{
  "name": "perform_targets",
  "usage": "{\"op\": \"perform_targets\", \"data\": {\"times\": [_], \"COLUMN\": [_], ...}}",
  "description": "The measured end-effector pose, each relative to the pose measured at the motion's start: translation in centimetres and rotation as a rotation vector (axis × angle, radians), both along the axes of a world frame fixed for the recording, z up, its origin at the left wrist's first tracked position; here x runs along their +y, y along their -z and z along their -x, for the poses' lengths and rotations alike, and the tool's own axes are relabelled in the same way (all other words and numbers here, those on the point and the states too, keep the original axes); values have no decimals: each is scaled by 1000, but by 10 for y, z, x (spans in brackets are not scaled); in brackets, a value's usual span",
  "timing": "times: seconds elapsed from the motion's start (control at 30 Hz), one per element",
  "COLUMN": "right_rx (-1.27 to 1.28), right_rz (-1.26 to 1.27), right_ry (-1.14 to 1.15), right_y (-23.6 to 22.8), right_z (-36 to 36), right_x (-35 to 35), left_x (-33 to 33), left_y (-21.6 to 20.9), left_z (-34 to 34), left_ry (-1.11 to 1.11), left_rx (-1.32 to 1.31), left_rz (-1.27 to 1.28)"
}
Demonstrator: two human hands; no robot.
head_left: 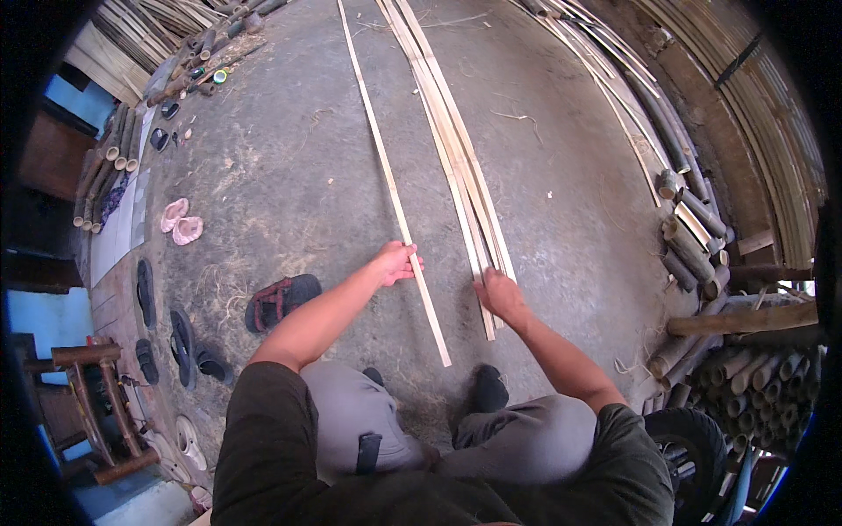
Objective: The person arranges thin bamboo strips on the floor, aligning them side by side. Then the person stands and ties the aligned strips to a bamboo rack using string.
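My left hand (399, 263) is closed around a long, thin bamboo strip (379, 140) near its close end. That strip runs away from me toward the top of the view, apart from the others. To the right lies a bundle of several long pale bamboo strips (452, 140), fanned slightly at the near end. My right hand (502, 295) rests at that near end with its fingers curled over the strips, gripping among them. Its fingertips are partly hidden, so how many strips it holds is unclear.
Sandals (181, 346) and pink slippers (181, 222) line the left side, with a red-and-black bag-like item (282, 302) nearer me. Cut bamboo tubes (688, 250) and stacked poles (754, 386) stand at the right, above a black tyre (688, 460). A wooden stool (92, 403) is at left.
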State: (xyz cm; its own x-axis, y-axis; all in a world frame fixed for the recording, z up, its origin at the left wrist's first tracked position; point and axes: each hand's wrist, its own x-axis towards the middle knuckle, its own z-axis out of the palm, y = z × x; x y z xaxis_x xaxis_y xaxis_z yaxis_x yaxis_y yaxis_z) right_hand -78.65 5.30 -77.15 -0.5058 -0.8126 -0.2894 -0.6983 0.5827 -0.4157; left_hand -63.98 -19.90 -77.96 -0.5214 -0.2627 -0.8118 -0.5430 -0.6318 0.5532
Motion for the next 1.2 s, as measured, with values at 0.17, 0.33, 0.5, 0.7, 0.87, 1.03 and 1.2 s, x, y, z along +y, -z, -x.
{"op": "perform_targets", "data": {"times": [0.17,0.33,0.5,0.7,0.87,1.03,1.2], "right_rx": [68,-81,-302,-434,-532,-496,-479], "right_rz": [-86,118,565,583,409,376,304], "right_ry": [33,256,292,317,270,151,36], "right_y": [22,18,-69,-44,-13,2,-7], "right_z": [16,20,-15,-71,-86,-99,-105], "right_x": [16,-8,-30,-21,-13,-8,-12], "left_x": [-6,-16,-15,-2,7,10,1], "left_y": [5,26,34,34,26,18,27], "left_z": [-8,-23,-26,-28,-44,-48,-54], "left_ry": [10,-87,-197,-156,3,93,47], "left_rx": [-36,-25,-58,-23,-36,-42,39], "left_rz": [24,-4,33,-13,-74,-46,-49]}}
